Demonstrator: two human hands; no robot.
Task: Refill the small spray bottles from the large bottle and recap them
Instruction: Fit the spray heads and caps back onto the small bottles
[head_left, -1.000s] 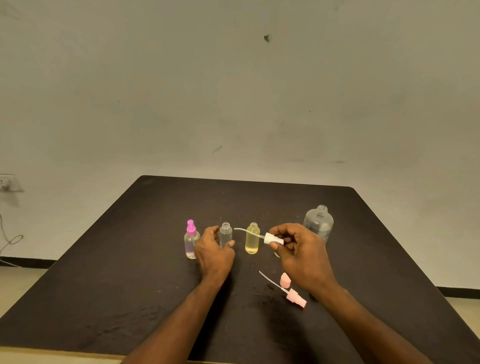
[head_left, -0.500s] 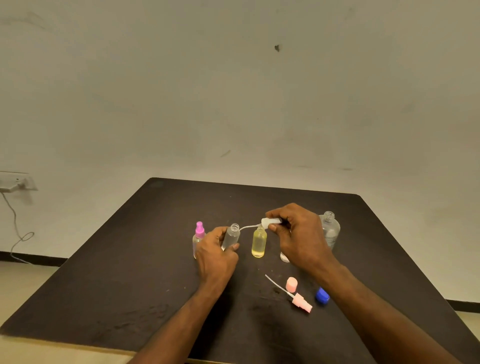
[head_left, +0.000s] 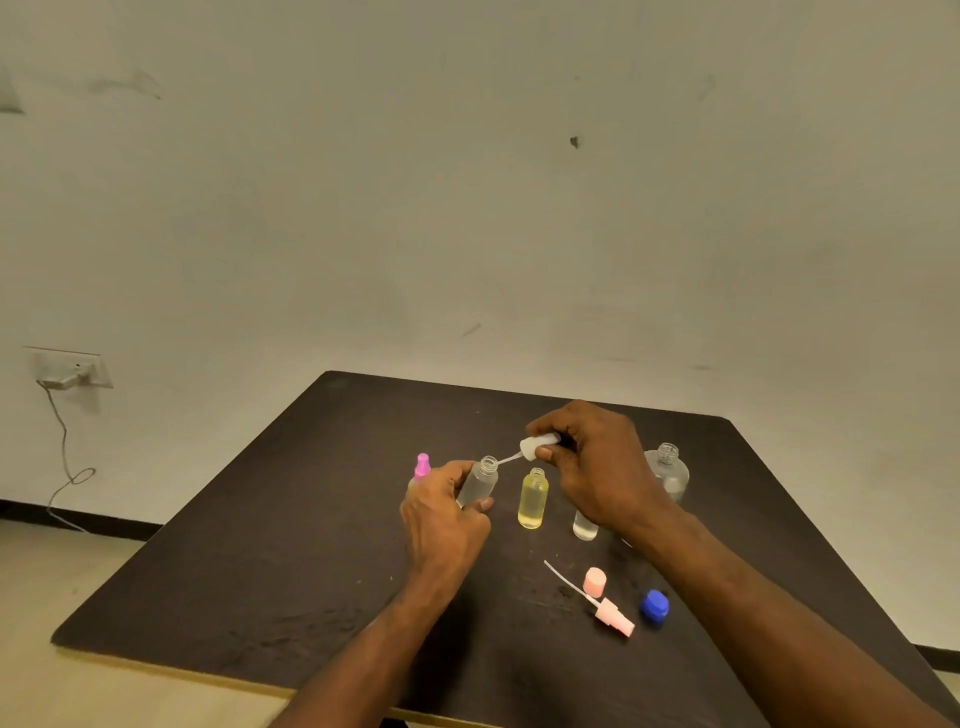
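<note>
Your left hand (head_left: 447, 512) wraps the tilted clear bottle (head_left: 479, 480) mid-bench, your right hand (head_left: 597, 467) pinches the white spray cap (head_left: 537, 446) w/ its tube at the bottle mouth, on a dark bench (head_left: 291, 545) w/ wet smears near you, large bottle (head_left: 670, 467) far right, plain wall (head_left: 467, 208) behind, socket (head_left: 70, 368) far left.

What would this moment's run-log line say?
left hand: holds clear bottle tilted | right hand: feeding white sprayer tube into neck | not yet capped
</note>
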